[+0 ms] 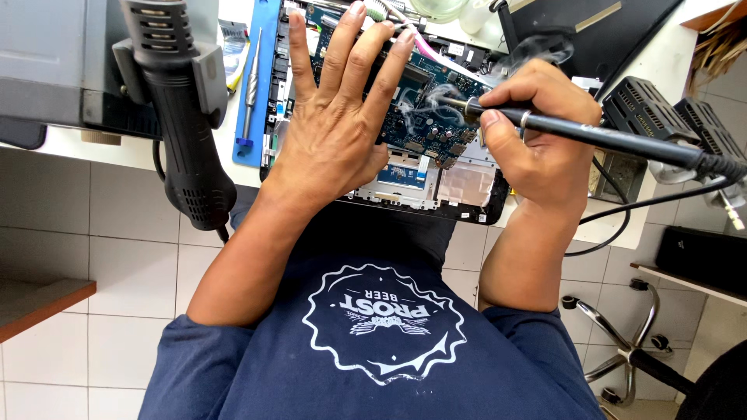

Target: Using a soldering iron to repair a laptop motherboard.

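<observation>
We see the left hand (pixel 336 128) spread flat, fingers splayed, pressing the blue laptop motherboard (pixel 424 117) into the opened laptop chassis (pixel 436 194) at the white bench (pixel 140 152) edge. The right hand (pixel 537 132) grips a soldering iron (pixel 591 134) pen-style, its tip smoking on the board. We judge the board thin, rigid and fragile, best held at bare edges; the iron by its black handle only.
</observation>
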